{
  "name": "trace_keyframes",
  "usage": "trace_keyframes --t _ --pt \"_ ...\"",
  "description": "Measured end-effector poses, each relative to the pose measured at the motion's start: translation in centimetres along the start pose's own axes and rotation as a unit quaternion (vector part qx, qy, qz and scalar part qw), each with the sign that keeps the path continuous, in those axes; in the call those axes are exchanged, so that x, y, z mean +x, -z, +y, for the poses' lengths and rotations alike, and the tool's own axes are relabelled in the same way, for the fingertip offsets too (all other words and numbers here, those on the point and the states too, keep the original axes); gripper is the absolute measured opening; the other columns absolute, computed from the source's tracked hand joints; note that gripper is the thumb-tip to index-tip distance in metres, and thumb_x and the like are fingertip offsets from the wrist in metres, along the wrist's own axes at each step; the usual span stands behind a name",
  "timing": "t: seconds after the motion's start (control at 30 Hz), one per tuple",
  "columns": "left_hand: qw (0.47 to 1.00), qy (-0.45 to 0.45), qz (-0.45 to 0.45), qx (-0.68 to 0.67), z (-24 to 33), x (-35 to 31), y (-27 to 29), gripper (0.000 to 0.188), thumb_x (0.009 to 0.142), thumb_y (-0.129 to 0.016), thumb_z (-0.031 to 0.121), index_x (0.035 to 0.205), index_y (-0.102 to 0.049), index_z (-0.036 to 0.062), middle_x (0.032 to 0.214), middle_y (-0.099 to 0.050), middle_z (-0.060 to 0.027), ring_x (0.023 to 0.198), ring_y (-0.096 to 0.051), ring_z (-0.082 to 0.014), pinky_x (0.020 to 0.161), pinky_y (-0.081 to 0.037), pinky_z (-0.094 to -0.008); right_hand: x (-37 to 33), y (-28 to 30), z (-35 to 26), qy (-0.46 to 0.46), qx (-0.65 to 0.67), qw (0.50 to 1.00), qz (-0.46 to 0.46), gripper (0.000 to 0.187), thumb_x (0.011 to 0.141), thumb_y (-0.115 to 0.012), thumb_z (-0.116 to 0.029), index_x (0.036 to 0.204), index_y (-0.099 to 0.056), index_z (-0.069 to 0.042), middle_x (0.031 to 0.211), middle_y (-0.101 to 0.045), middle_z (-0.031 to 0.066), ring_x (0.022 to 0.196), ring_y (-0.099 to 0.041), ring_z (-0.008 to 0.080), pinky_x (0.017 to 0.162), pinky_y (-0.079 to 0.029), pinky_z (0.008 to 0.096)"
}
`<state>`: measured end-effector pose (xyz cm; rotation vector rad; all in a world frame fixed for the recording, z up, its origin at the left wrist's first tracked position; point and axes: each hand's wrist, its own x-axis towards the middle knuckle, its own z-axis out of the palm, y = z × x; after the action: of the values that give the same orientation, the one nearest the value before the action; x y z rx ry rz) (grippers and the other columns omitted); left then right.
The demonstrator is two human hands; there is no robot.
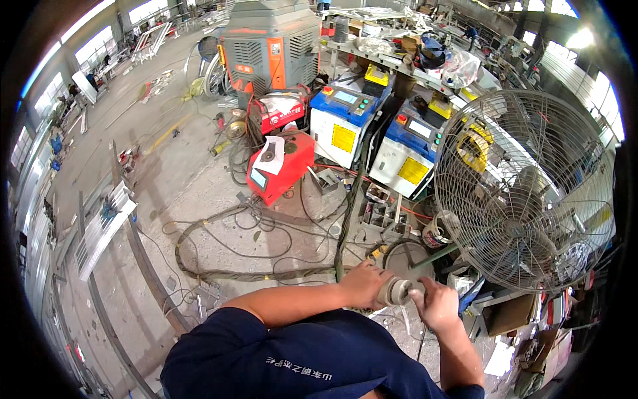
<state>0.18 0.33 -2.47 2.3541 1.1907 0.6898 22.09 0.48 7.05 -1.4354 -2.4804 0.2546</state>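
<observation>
Cylinder (395, 292) — between left hand (363, 284), right hand (438, 308)

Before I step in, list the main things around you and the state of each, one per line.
Pale round piece, held
Left grip, closed around that piece
Right grip, beside that piece, contact unclear
Big fan, upright, spinning or not unclear
Red box, standing, paper lying on top
Left blue-and-white box, upright
Right blue-and-white box, upright
Divided tray, open, small things inside
Thick cable, lying in a loose loop
</observation>
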Motion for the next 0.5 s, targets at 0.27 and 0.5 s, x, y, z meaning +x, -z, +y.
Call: trace_keyframes --t 0.27,0.5 --pt "0.992 0.062 0.107 -0.007 -0.1 0.5 -1.1 0.076 0.062 -0.08 0.044 0.116 -0.053 -0.0026 0.097 -0.066 -0.0197 0.092 -0.064 -0.0343 0.093 -0.041 -0.0429 -5.4 -4.0 2.1 -0.189 0.286 0.925 -0.167 0.049 0.101 -0.045 -0.04 0.11 -0.062 0.005 0.093 -0.068 0.0128 0.085 -0.06 0.0143 0.077 -0.048 0.0305" --pt "0.999 0.01 0.04 -0.009 2.6 3.3 -3.4 0.081 0.059 -0.083 0.043 0.12 -0.051 0.0004 0.103 -0.064 -0.0185 0.099 -0.061 -0.0339 0.094 -0.039 -0.0446 -4.7 -7.4 3.4 -0.313 0.632 0.689 0.165 0.03 0.102 -0.042 -0.021 0.111 -0.059 0.002 0.108 -0.064 0.01 0.103 -0.061 0.0192 0.092 -0.047 0.0321"
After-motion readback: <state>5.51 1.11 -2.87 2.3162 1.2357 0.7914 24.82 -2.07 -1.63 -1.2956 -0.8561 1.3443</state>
